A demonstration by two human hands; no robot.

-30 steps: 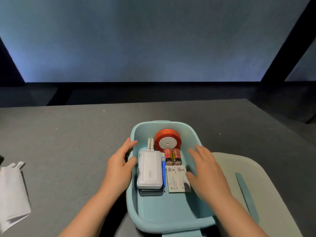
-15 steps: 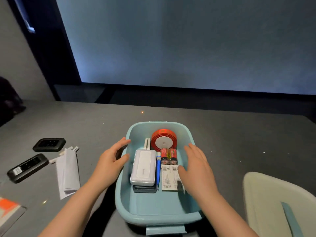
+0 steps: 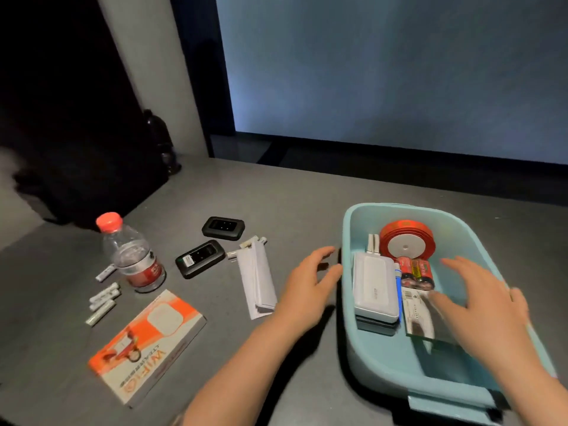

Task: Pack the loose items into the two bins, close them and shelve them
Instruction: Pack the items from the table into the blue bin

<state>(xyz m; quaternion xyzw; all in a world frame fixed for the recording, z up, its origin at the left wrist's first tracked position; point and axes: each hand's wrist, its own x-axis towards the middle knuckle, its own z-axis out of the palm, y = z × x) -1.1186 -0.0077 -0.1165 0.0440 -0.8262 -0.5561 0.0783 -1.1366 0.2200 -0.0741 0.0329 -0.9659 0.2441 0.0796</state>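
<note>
A light blue bin stands open on the grey table at the right. Inside lie a white power bank, a red ribbon spool, red batteries, a blue pen and a printed card. My right hand hovers open inside the bin, over the card. My left hand is open just outside the bin's left wall. Loose on the table to the left lie two black pocket routers, a folded white paper, an orange WiFi box and several white batteries.
A water bottle with a red cap stands at the left among the loose items. A dark bag sits at the table's far left corner, against a pillar. Behind the table is a large pale screen.
The view has swung left, bringing the loose items into sight and taking the pale bin lid out of frame. My left hand has come off the bin's wall; my right hand stays over the card.
</note>
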